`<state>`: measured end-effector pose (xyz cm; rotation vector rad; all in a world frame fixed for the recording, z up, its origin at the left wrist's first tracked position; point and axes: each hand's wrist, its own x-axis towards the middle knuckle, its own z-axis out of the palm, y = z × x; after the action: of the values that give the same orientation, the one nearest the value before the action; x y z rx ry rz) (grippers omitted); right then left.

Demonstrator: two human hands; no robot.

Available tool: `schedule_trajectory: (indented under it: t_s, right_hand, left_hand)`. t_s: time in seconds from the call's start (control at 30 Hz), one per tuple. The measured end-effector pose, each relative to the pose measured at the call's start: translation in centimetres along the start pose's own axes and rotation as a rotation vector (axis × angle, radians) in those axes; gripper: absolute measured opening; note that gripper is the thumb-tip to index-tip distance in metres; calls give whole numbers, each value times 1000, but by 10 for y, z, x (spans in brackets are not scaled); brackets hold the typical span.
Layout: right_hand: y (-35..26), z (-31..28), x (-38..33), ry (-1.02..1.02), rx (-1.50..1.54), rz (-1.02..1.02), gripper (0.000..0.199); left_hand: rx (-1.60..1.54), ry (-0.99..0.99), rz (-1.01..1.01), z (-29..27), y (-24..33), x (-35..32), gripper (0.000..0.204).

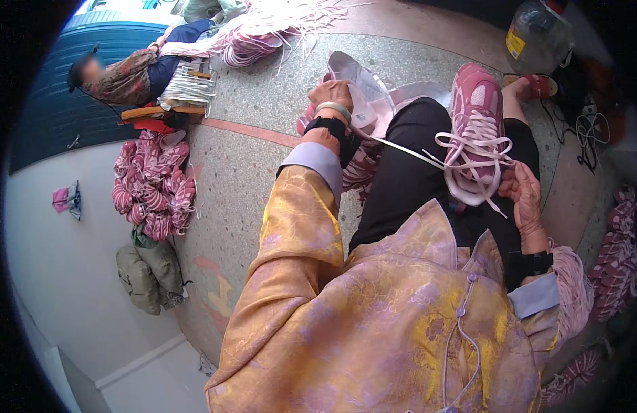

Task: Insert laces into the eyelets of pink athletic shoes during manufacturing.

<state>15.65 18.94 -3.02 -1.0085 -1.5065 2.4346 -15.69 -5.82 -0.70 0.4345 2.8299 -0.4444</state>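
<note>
A pink and white sneaker (478,127) rests on my lap, toe pointing away, with white laces crossed loosely over its tongue. My left hand (332,95) is a fist, held out to the left of the shoe. From the sneaker a white shoelace (409,149) runs nearly straight toward this fist; the lace's far end is hidden at the hand. Curled fingers of my right hand (521,189) press against the sneaker's right side near the collar. A loose lace tip hangs by the heel opening.
Beyond my left hand lies an open pale bag (363,86) with pink shoes beside it. Pink shoes (153,186) are heaped at left, above a grey-green sack (150,275). Lace bundles (256,45) lie far off near a seated person (129,79). A clear plastic jug (539,38) and cables (590,138) are at right.
</note>
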Motion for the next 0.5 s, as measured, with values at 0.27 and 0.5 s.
schedule_trajectory:
  t_s: [0.27, 0.5]
  right_hand:
    - [6, 12, -3, -58, -564, -381, 30]
    - [11, 12, 0, 70, -817, -603, 18]
  left_hand:
    - [-349, 446, 103, 10, -33, -27, 22]
    - [-451, 906, 383, -46, -67, -105, 10]
